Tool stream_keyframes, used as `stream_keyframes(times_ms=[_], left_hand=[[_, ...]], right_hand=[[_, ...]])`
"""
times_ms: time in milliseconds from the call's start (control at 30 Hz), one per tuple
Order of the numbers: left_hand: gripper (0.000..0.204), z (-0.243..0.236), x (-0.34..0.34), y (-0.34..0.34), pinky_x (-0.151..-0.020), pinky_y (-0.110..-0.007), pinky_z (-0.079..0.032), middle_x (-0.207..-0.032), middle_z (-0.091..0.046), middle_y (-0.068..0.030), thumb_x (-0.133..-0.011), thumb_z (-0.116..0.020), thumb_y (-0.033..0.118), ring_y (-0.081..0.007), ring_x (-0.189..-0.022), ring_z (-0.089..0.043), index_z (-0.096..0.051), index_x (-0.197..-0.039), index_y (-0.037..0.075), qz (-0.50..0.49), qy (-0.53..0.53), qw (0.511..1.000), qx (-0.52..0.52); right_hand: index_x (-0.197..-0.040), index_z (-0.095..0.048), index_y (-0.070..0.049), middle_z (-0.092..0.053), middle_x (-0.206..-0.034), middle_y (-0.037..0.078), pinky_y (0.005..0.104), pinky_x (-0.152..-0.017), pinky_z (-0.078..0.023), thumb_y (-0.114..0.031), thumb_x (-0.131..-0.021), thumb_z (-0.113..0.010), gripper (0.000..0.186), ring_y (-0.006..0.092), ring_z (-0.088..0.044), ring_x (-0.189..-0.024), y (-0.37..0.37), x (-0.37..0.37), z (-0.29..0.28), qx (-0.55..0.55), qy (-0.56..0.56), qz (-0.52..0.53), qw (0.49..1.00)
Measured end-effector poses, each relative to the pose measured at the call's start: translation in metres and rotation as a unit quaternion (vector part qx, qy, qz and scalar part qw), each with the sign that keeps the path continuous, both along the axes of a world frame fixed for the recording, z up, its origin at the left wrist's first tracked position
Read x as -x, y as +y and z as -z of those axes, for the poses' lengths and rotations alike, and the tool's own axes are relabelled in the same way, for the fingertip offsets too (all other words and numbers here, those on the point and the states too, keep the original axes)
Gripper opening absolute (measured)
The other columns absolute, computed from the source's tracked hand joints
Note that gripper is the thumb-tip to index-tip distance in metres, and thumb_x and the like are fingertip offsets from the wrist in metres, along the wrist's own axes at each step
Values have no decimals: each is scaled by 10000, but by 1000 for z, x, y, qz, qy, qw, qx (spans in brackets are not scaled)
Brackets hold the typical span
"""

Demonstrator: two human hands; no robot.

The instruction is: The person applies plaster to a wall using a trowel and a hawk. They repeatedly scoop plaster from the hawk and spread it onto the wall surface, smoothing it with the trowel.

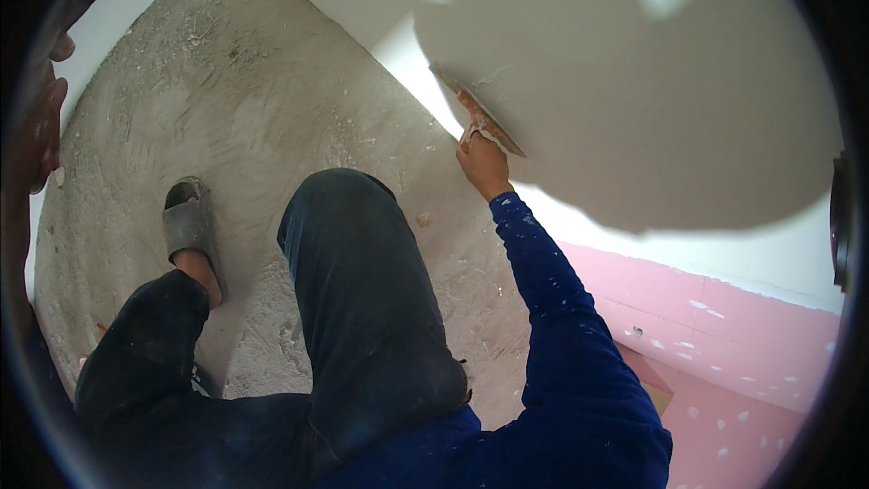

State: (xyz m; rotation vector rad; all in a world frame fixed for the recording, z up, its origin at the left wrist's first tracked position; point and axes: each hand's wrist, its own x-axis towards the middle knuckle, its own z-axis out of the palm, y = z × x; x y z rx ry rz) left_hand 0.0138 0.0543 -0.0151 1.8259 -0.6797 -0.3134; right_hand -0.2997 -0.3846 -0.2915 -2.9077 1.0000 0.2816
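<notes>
My right hand (486,166) is closed round the reddish-brown handle of a plastering trowel (497,129). The trowel's long, narrow blade lies against the wall (652,118), along the border between a grey, smooth-looking area and a brighter white strip. At the far left rim is my left hand (45,131), dark and partly cut off. Its fingers look curled, and a dark shape beside them is too unclear to name.
Beneath me lies a rough, dusty grey floor (226,81), meeting the wall on a slant. My left foot wears a grey slide sandal (192,222); my bent knee (348,217) rises mid-view. Lower right, a pink wall panel (688,308) carries white patches.
</notes>
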Motion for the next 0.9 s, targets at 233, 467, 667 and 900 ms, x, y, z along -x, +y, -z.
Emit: stream_keyframes(times_ms=[233,467,667,900], left_hand=[[210,-7,0,-9,-452,-161,-369,-679,-623,7,-866,-716,12,-26,-516,-510,-660,-1064,52,62,-4,998,-9],[214,-20,10,-33,-450,-158,-367,-693,-632,8,-860,-727,35,-22,-514,-505,-668,-1065,58,72,21,997,-1],[206,-10,4,-29,-466,-170,-384,-706,-641,-13,-869,-707,15,-40,-517,-514,-662,-1070,28,32,-26,998,-57],[252,0,0,-9,-477,-182,-378,-701,-596,-18,-897,-668,78,-49,-519,-485,-614,-1131,2,-2,-61,994,-88]], right_hand=[[-928,-637,35,-689,-897,251,456,-707,-545,-258,-880,-643,297,400,-684,-804,11,-52,-56,34,-162,27,986],[-998,-645,27,-669,-793,110,357,-629,-525,-179,-888,-658,234,230,-636,-632,2,-46,-148,49,-405,-19,913],[-1041,-644,10,-659,-813,64,317,-697,-506,-157,-878,-662,234,195,-623,-705,12,26,-213,-141,-339,149,918],[-971,-668,23,-695,-882,211,416,-779,-534,-220,-865,-609,272,348,-684,-849,25,49,-76,-152,-80,74,982]])
